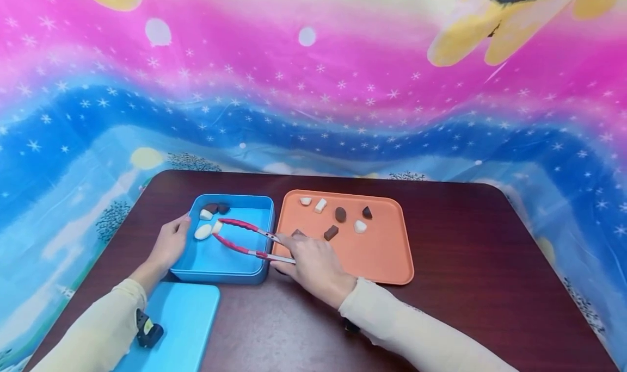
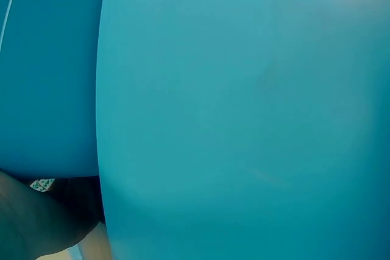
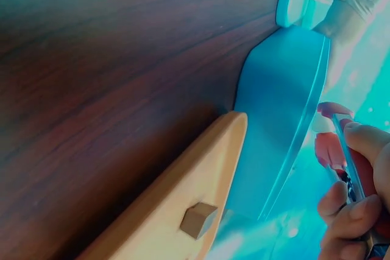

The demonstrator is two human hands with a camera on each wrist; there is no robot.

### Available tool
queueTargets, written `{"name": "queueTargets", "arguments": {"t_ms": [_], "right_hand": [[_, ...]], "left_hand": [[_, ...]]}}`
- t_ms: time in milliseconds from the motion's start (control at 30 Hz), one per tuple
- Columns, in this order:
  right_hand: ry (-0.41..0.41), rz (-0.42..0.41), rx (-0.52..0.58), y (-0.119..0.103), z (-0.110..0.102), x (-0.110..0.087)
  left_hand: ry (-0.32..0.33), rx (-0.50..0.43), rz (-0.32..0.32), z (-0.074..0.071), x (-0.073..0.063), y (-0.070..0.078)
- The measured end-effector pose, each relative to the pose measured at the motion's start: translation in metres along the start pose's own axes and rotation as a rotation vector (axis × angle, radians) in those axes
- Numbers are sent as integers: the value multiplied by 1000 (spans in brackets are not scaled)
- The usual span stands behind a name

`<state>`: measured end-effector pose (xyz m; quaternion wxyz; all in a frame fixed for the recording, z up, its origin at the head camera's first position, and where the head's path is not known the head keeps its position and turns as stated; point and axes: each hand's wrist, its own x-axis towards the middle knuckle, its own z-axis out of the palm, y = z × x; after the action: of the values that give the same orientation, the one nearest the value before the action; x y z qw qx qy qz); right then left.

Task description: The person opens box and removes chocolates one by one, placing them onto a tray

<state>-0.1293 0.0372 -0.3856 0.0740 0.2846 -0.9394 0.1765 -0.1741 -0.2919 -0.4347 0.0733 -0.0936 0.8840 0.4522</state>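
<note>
Nearest, at the lower left of the frame, a blue lid point(image 1: 186, 317) lies on the dark table point(image 1: 274, 328), where it should not be dragged by the left sleeve point(image 1: 93, 334). Near the centre of the lower half, red-tipped tongs point(image 1: 245, 225) are gripped by the right hand point(image 1: 315, 263), their arms spread only a little at the tips. To the left, the blue box point(image 1: 220, 278) is held at its left rim by the left hand point(image 1: 168, 244); a light, steady hold is advised, so that the box is not nudged.

In the left half of the box, a white piece point(image 1: 217, 228) is seen between the tong tips; whether it is raised off the floor cannot be told. Gentle, even pressure is called for, as a small piece could be squeezed out. Any release is best made low, clear of the white oval point(image 1: 203, 232) just to its left. Farther back, a white chunk point(image 1: 206, 215) and two dark pieces point(image 1: 223, 209) are grouped toward the upper left corner. Right of centre, on the orange tray point(image 1: 382, 258), a brown block point(image 1: 331, 232) and other pieces are spread apart, so each could be approached singly.
</note>
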Motion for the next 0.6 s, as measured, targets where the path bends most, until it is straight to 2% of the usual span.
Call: {"name": "queueTargets", "arguments": {"t_ms": [267,600], "right_hand": [[-21,103,52,10,-7,-6],[7,154,91,26,-17,-23]], "left_hand": [[-8,2,-1,-1,0,-1],[-8,-1,12,0,-1,-2]]}}
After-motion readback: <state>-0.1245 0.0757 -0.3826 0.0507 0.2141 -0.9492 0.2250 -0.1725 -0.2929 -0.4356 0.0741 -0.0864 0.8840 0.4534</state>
